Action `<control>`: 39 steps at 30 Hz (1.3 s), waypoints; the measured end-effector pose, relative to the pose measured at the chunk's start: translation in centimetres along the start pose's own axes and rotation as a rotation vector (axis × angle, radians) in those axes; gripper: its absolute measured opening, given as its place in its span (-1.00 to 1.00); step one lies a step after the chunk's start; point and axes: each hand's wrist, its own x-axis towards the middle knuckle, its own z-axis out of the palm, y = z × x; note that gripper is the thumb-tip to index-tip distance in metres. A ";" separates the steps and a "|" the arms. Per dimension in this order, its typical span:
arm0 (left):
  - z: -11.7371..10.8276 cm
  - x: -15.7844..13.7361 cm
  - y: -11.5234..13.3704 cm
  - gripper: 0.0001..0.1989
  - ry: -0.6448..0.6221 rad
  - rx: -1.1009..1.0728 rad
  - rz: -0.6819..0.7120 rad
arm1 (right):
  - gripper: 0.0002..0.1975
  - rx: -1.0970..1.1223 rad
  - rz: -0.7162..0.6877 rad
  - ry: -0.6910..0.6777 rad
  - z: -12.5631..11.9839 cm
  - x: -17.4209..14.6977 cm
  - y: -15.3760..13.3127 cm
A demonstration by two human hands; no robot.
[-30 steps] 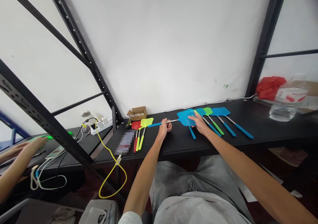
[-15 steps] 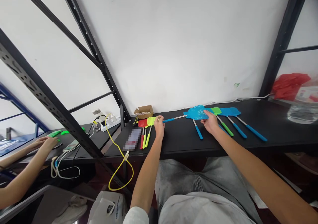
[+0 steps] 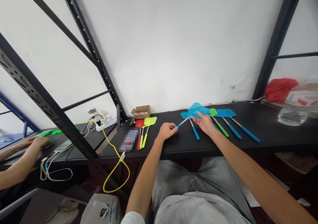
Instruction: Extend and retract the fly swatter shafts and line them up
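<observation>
Between my hands is a blue fly swatter [image 3: 198,109], tilted above the black table. My left hand [image 3: 167,131] is closed around its blue handle. At the other end, my right hand [image 3: 204,122] grips near the base of the mesh head, its fingers partly hiding the shaft joint. Just beneath lies another blue swatter [image 3: 195,131]. To the right of my right hand rest a green swatter [image 3: 223,127] and more blue swatters [image 3: 248,133], heads overlapping. Left of my left hand are yellow swatters [image 3: 150,121] and a red swatter [image 3: 139,123].
A small open cardboard box [image 3: 141,112] stands by the wall. A blurred phone [image 3: 129,140] with a yellow cable [image 3: 112,144] lies left. A large clear bottle [image 3: 294,108] and red bag [image 3: 280,89] sit far right. A co-worker's hands [image 3: 33,142] work beyond the rack post [image 3: 49,96].
The swatter has been turned so that its head tilts up and its handle end points lower toward me. My left hand has moved right and down along with the handle.
</observation>
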 end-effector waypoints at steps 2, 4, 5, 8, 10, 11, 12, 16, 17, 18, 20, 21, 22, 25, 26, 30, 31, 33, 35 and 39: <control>0.0 0.1 -0.2 -0.80 0.047 0.060 0.034 | -0.51 -0.065 -0.007 -0.010 0.1 -0.1 0.2; 0.1 0.3 -0.4 -0.82 0.141 0.103 0.033 | -0.55 -0.152 -0.002 -0.030 0.1 -0.2 0.4; 0.1 0.4 -0.5 -0.83 0.192 0.114 0.015 | -0.54 -0.187 -0.003 -0.041 0.1 -0.3 0.4; 0.1 0.5 -0.8 -0.91 0.309 0.086 -0.074 | -0.49 -0.240 -0.011 -0.044 0.1 -0.5 0.4; 0.2 0.6 -1.0 -0.96 0.341 0.036 -0.141 | -0.48 -0.251 -0.014 -0.030 0.1 -0.5 0.3; 0.3 0.6 -1.1 -0.89 0.343 0.021 -0.173 | -0.49 -0.253 -0.013 -0.032 0.1 -0.6 0.2; 0.3 0.6 -1.2 -0.83 0.341 0.015 -0.201 | -0.50 -0.253 -0.011 -0.035 0.1 -0.6 0.2; 0.6 0.3 -0.9 -0.79 0.286 0.023 -0.201 | -0.50 -0.251 -0.005 -0.032 0.2 -0.7 0.0; 0.6 0.2 -0.6 -0.80 0.250 0.021 -0.173 | -0.50 -0.252 -0.003 -0.033 0.2 -0.7 0.0; 0.5 0.1 -0.3 -0.82 0.198 0.021 -0.139 | -0.50 -0.252 -0.002 -0.036 0.2 -0.8 0.0; 0.3 -0.1 0.5 -0.85 0.078 0.046 -0.075 | -0.52 -0.251 -0.003 -0.041 0.2 -0.8 0.0; 0.1 -0.2 0.9 -0.85 0.024 0.079 -0.051 | -0.52 -0.251 -0.004 -0.043 0.2 -0.8 0.0; -0.1 -0.3 1.2 -0.83 -0.014 0.129 -0.038 | -0.53 -0.253 -0.004 -0.046 0.2 -0.8 0.0; -0.4 -0.4 1.9 -0.77 -0.007 0.325 -0.055 | -0.53 -0.265 -0.008 -0.055 0.0 -0.5 0.2; -0.4 -0.4 2.1 -0.77 0.009 0.373 -0.060 | -0.53 -0.268 -0.010 -0.057 -0.1 -0.5 0.3; -0.2 -0.5 2.3 -0.75 -0.054 0.339 0.014 | -0.53 -0.273 -0.018 -0.062 -0.3 -0.3 0.4; -0.1 -0.5 2.4 -0.74 -0.081 0.300 0.039 | -0.53 -0.275 -0.018 -0.066 -0.3 -0.3 0.5; 0.1 -0.5 2.4 -0.71 -0.091 0.268 0.054 | -0.53 -0.278 -0.023 -0.066 -0.3 -0.3 0.5; 0.1 -0.3 2.3 -0.72 -0.015 0.345 0.017 | -0.53 -0.281 -0.027 -0.063 -0.3 -0.4 0.5; -0.2 0.0 1.2 -0.74 0.354 0.666 -0.201 | -0.53 -0.305 -0.034 -0.064 -0.3 -0.3 0.5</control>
